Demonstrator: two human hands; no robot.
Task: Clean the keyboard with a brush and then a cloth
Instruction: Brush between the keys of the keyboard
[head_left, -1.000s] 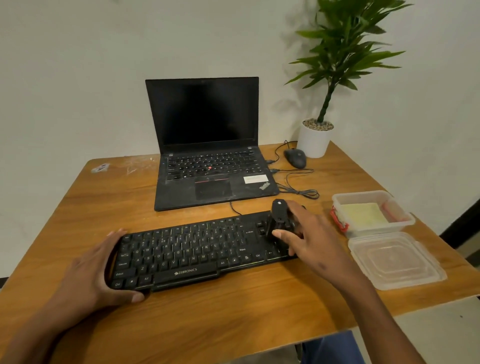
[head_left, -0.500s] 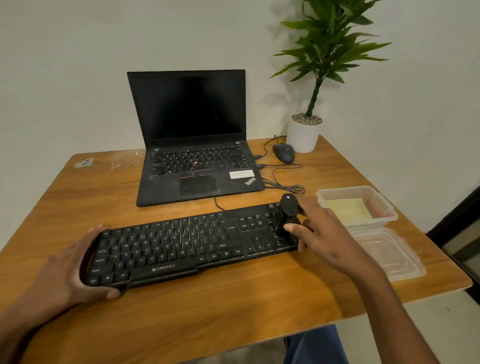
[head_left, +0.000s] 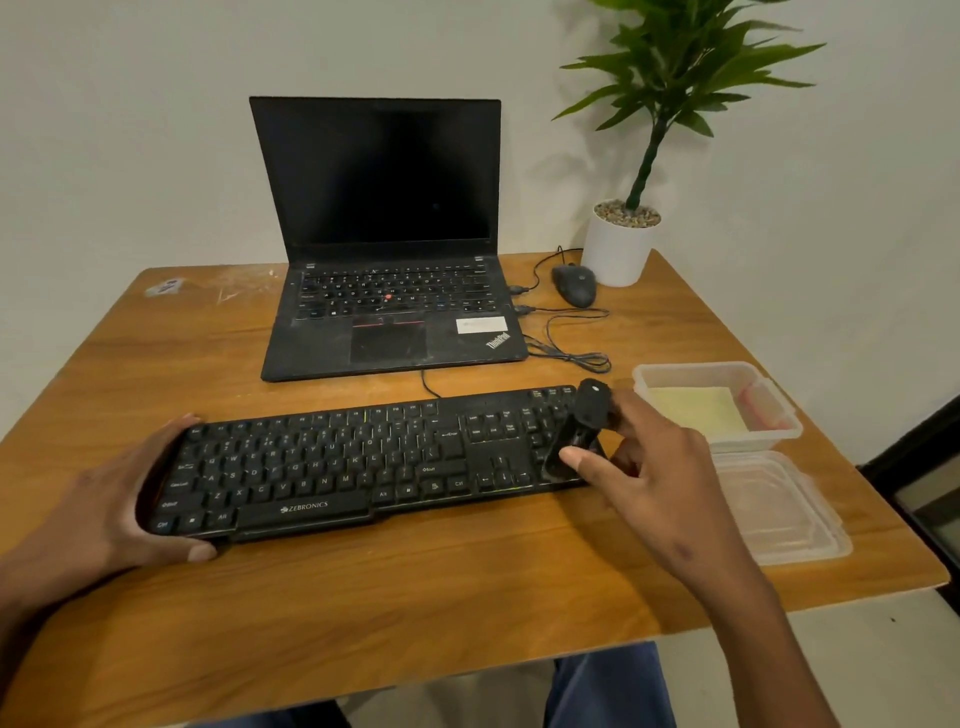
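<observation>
A black keyboard (head_left: 363, 462) is laid across the near half of a wooden table (head_left: 415, 613), its long side running left to right. Its left end is gripped by the left hand (head_left: 109, 504), the thumb curled under the near edge and the fingers wrapped over the far corner. A black brush (head_left: 576, 431) is held upright over the number pad at the right end of the keyboard, pinched by the right hand (head_left: 654, 467) between thumb and fingers; its lower end is set against the keys.

Just right of the keyboard, an open clear plastic container (head_left: 774, 415) is seen, with a pale yellow cloth (head_left: 696, 410) lying flat inside it. The container's clear lid (head_left: 779, 509) is placed flat on the table just near of it, close to the right edge.

Beyond the keyboard, an open black laptop (head_left: 384, 249) is stood with its screen dark. A cable (head_left: 431, 384) is seen between the laptop's near edge and the far edge of the keyboard. To the right of the laptop, a dark mouse (head_left: 574, 285) is placed, and its thin cable (head_left: 566, 338) is looped loosely between the laptop and the container. A green plant in a white pot (head_left: 618, 249) is stood at the far right corner, just beside the mouse.

Pale scuff marks and a small label (head_left: 166, 286) are visible at the far left of the tabletop. The table is set against a plain pale wall (head_left: 130, 130).
</observation>
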